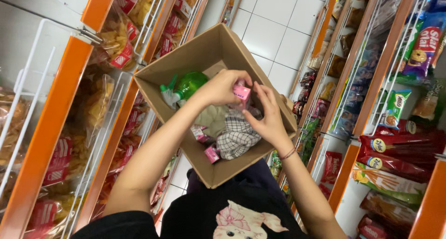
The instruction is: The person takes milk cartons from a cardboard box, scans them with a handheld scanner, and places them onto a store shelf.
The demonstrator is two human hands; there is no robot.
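Pinching small pink carton [241,93] between left hand [222,87] and right hand [265,117]; best kept level above cardboard box [210,51].

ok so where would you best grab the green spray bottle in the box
Grip the spray bottle around its narrow neck, just behind the white trigger head, coming from above through the open top of the box. It lies on its side in the far-left corner, head toward the wall, away from both hands.
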